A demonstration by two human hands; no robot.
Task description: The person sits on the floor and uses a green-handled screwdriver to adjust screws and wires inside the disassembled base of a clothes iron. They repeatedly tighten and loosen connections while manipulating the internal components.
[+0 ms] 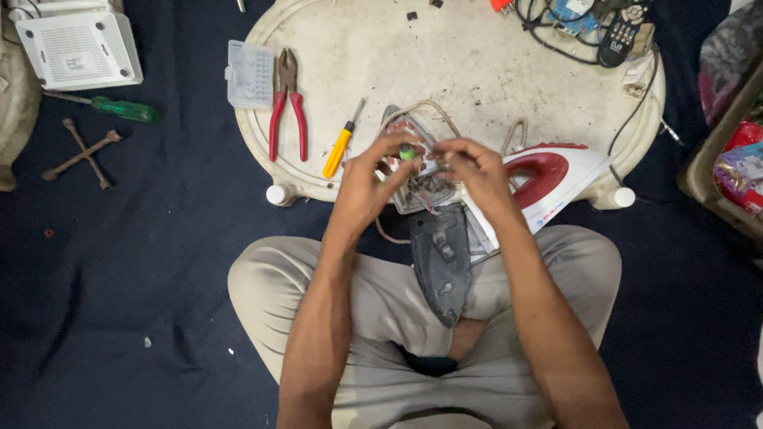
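Observation:
I sit cross-legged before a low white table (445, 56). My left hand (373, 179) grips a small green-handled screwdriver (407, 151) over an opened iron base (421, 187) with exposed wires. My right hand (477, 171) pinches a small part or wire on that base, touching it from the right. The dark grey soleplate (441, 258) rests on my lap, pointing toward me. The red and white iron housing (556, 179) lies at the table's edge, right of my hands.
Red-handled pliers (288, 103), a yellow screwdriver (340, 143) and a clear parts box (249, 74) lie on the table's left. Cables and a remote (620, 36) sit far right. On the dark floor lie a white box (79, 49), a green screwdriver (119, 107) and a cross wrench (83, 152).

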